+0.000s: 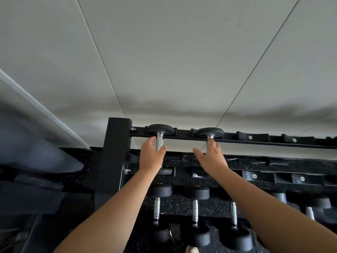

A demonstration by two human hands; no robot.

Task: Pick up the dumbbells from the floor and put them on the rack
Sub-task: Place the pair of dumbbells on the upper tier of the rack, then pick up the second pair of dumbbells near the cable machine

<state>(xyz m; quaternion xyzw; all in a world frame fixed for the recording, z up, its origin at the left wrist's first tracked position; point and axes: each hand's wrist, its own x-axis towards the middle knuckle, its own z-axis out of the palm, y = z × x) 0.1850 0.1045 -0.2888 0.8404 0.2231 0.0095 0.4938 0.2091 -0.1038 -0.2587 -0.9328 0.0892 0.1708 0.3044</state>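
Note:
Two small dumbbells with black heads and chrome handles lie in the leftmost saddles of the black rack's top tier (182,134). My left hand (152,157) cups the handle of the left dumbbell (160,129) from below, with thumb and fingers curled round it. My right hand (211,158) is at the right dumbbell (209,132). Its fingertips touch the handle and its thumb is spread wide to the left, so it does not grip. The near heads of both dumbbells are hidden behind my hands.
The rack's thick upright post (116,152) stands just left of my left hand. Bare saddles (252,136) follow to the right on the top tier. Several larger dumbbells (195,210) lie on the lower tier. A grey panelled wall is behind.

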